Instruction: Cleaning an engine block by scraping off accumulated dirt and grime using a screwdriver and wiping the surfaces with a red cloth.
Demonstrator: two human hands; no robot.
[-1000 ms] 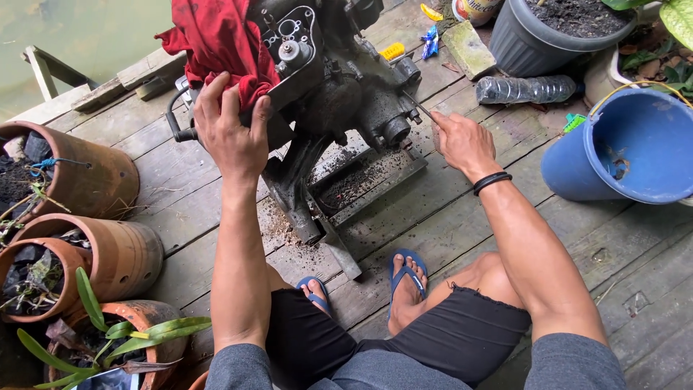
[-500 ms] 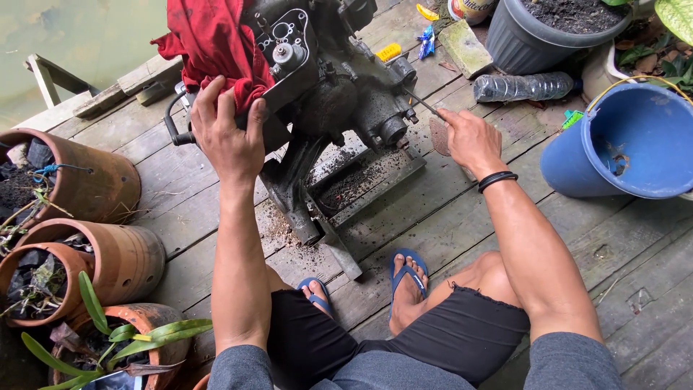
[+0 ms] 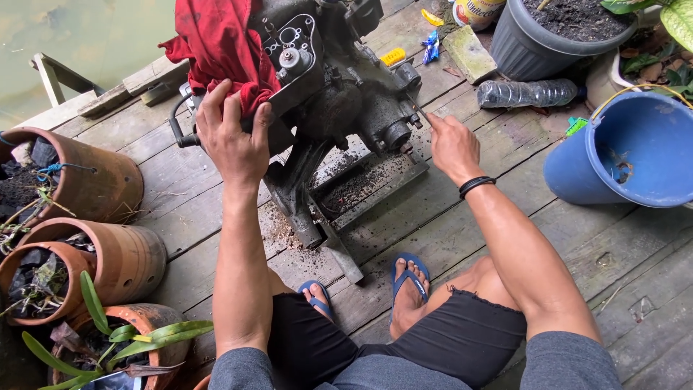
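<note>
Centrally, a greasy black engine (image 3: 339,108) stands on its metal frame on the wooden deck (image 3: 447,231). The left hand (image 3: 231,141) grips its upper edge, fingers closed over a red cloth (image 3: 216,43) draped there. The right hand (image 3: 451,144) pinches a thin tool (image 3: 417,110), which has moved in since a second ago and now has its tip at the engine's side. Dirt is scattered beneath the frame. Clay pots (image 3: 115,260) lie to the left; a blue bucket (image 3: 621,155), a plastic bottle (image 3: 527,92) and a grey planter (image 3: 556,40) sit right, and greenish water (image 3: 86,36) lies beyond the boards.
</note>
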